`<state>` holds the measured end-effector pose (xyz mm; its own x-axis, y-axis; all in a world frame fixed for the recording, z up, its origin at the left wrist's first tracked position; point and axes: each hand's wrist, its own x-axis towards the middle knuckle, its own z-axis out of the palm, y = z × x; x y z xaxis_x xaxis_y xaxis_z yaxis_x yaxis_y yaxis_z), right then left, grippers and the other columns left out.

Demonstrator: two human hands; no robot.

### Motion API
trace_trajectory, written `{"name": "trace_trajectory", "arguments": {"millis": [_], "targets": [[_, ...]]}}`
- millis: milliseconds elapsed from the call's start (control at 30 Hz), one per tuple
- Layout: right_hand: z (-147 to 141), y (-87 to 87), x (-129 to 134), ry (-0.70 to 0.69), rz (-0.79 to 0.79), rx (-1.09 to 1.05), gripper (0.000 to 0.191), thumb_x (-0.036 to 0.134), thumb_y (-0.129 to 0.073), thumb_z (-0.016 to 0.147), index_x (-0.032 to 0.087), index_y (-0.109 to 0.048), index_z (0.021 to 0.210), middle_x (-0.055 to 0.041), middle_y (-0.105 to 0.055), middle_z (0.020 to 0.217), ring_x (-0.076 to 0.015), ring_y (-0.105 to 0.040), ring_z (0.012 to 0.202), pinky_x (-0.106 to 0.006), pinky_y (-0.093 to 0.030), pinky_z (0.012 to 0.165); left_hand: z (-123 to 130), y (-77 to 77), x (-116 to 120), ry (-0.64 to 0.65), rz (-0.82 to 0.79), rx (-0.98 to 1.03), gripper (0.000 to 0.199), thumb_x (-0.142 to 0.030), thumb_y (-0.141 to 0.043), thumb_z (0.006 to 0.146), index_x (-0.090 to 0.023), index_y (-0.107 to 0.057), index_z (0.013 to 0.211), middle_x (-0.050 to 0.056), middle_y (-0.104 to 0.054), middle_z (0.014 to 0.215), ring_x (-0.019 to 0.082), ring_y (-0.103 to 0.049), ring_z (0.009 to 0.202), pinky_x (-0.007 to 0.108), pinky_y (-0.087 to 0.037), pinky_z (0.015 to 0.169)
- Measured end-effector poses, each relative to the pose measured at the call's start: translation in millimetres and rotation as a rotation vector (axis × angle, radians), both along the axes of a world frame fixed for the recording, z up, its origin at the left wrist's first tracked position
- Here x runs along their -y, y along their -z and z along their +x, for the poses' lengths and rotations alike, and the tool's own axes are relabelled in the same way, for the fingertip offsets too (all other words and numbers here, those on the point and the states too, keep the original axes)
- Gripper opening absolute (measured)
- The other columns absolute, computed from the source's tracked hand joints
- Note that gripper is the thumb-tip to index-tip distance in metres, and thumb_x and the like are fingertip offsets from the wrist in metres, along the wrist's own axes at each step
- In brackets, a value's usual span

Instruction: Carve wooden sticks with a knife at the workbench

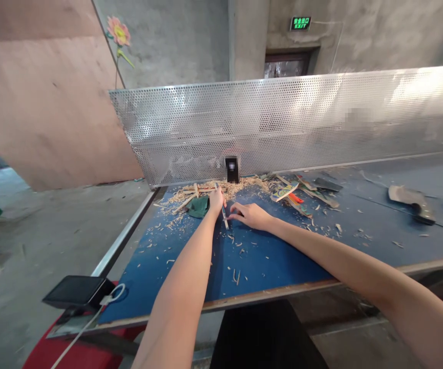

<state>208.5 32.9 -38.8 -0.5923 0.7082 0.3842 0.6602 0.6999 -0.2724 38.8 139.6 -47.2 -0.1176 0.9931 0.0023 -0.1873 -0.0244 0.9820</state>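
My left hand (216, 200) is closed round a thin, light stick (226, 221) that points down toward me over the blue tabletop (259, 266). My right hand (252, 216) is just right of the stick's lower part, with thumb and fingers curved toward it; whether they pinch it is too small to tell. A dark green cloth (198, 207) lies left of my left hand. Behind my hands, pale wood shavings (250, 188) are heaped along the table's back, and a black phone-like device (232, 169) stands upright there.
Wood strips (300, 205) and a patterned piece (285, 192) lie right of my hands. A brown-and-black tool (411, 203) is farther right. A perforated metal screen (282, 123) borders the back. A black device (77, 292) with a white cable sits at the front left corner.
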Motion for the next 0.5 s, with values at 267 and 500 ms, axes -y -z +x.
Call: {"name": "trace_trajectory", "arguments": {"millis": [267, 500], "targets": [[0.5, -1.0, 2.4, -0.015, 0.016, 0.025, 0.036, 0.058, -0.054, 0.109, 0.025, -0.065, 0.120, -0.0028, -0.079, 0.091, -0.0211, -0.073, 0.077, -0.029, -0.043, 0.069, -0.7, 2.8, -4.8, 0.006, 0.002, -0.009, 0.026, -0.035, -0.049, 0.102, -0.025, -0.043, 0.079, -0.010, -0.032, 0.041, 0.013, -0.038, 0.031, 0.023, -0.028, 0.037], [-0.9, -3.3, 5.5, 0.014, 0.024, 0.086, 0.031, 0.052, -0.053, 0.111, 0.025, -0.067, 0.116, -0.0035, -0.081, 0.098, -0.0215, -0.075, 0.083, -0.029, -0.042, 0.071, -0.5, 2.3, -3.5, 0.001, 0.000, -0.037, 0.031, -0.040, -0.047, 0.104, -0.026, -0.043, 0.077, -0.009, -0.033, 0.040, 0.013, -0.037, 0.029, 0.023, -0.027, 0.037]]}}
